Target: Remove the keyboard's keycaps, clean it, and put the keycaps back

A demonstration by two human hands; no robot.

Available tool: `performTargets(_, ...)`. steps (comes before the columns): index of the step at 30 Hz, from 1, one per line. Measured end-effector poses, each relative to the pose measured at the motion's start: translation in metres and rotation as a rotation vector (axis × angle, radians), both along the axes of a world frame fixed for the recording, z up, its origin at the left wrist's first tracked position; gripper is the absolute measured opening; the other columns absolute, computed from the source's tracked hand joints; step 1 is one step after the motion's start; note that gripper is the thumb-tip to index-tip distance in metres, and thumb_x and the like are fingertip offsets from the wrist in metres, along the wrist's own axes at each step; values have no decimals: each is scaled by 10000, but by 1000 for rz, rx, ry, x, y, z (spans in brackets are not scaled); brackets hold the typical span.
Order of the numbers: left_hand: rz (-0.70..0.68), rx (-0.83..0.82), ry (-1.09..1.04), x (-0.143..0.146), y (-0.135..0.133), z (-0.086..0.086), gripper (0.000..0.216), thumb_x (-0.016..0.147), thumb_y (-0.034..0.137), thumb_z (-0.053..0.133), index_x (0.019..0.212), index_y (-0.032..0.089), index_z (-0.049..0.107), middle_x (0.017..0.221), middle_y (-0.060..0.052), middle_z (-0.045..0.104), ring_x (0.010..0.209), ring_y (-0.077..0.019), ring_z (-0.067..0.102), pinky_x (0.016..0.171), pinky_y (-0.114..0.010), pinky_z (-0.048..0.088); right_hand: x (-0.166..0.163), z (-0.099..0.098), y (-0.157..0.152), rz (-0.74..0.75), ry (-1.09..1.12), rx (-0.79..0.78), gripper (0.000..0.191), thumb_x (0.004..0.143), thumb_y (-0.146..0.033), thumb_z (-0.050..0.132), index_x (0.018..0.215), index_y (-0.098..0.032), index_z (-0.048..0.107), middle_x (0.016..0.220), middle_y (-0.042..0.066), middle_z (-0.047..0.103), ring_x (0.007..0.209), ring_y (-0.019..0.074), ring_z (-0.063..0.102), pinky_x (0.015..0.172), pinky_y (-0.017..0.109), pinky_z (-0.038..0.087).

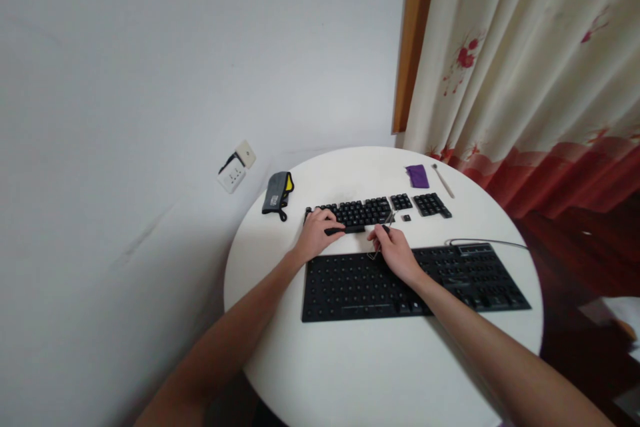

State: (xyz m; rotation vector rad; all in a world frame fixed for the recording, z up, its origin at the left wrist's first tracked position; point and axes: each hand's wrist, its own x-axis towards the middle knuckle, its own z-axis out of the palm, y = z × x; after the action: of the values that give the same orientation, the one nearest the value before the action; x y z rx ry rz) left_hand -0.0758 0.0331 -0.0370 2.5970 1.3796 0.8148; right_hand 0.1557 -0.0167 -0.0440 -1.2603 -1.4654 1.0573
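My left hand is at the left end of the loose keycaps, its fingers and thumb closed around one end of a long black space bar keycap. My right hand grips a keycap puller with thin metal wires sticking out on both sides of the fingers. It hovers over the upper middle of a black keyboard, whose left part is stripped to bare switches. Behind both hands the removed black keycaps lie in rows. A single small keycap sits apart, right of them.
More keycap groups lie to the right. A grey pouch with yellow inside rests at the back left. At the back right are a purple cloth and a thin brush. The keyboard cable crosses the round white table's right edge.
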Motion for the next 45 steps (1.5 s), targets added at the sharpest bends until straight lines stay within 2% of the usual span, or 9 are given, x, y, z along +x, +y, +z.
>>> performTargets(5,229,110,-248,-36,3,15,202,890,317,577,982,218,726,892,-36,654,831,-173,557,841,-336,441,0,-1,1,3,1,-3,537,929,-566,373,715,-165,658,567,14,576,581,171,558,611,281,407)
performTargets(10,473,35,-407,-78,-5,10,307,845,343,556,1084,182,660,897,-33,642,689,-132,544,616,-246,455,-1,-4,0,-13,21,-4,538,921,-579,379,721,-164,657,578,17,571,590,176,547,612,288,398)
performTargets(18,516,-220,-508,-86,-27,-23,484,746,457,641,1132,172,574,843,-22,651,632,-128,588,593,-248,474,-2,-3,-1,-115,93,3,565,896,-612,397,691,-155,660,582,20,534,596,177,511,591,293,379)
performTargets(26,566,-136,-514,-78,-32,-7,311,818,429,540,982,176,619,757,-35,685,677,-172,627,609,-270,471,26,36,-3,-202,235,137,409,883,-551,489,850,-167,627,590,-21,460,540,135,415,499,253,320)
performTargets(30,409,-102,-402,-49,-45,17,238,851,376,531,957,199,649,792,-26,688,671,-161,605,600,-264,456,51,52,-16,-196,181,181,327,846,-515,585,831,-189,582,621,-15,535,544,128,463,520,252,375)
performTargets(34,2,-185,-213,7,-77,44,189,900,340,539,878,214,678,865,-36,679,791,-171,604,738,-292,477,68,46,-33,-137,102,109,330,852,-508,580,787,-184,578,642,7,598,553,136,519,542,261,415)
performTargets(39,-386,-318,40,78,-113,47,178,873,370,634,988,244,684,929,-43,673,895,-206,597,821,-336,454,78,28,-40,-113,90,25,383,878,-536,512,768,-177,586,624,14,609,535,138,526,529,263,424)
performTargets(42,-468,-339,110,96,-111,42,234,823,382,698,1007,240,678,947,-42,663,921,-215,591,851,-344,442,81,22,-45,-113,100,9,389,870,-547,523,770,-177,586,608,4,603,525,133,523,520,258,420)
performTargets(45,-403,-373,42,91,-97,41,147,878,342,633,977,239,668,919,-26,650,901,-189,586,813,-310,445,82,18,-55,-46,119,-4,369,865,-543,545,798,-182,580,625,-6,603,534,127,523,529,252,421)
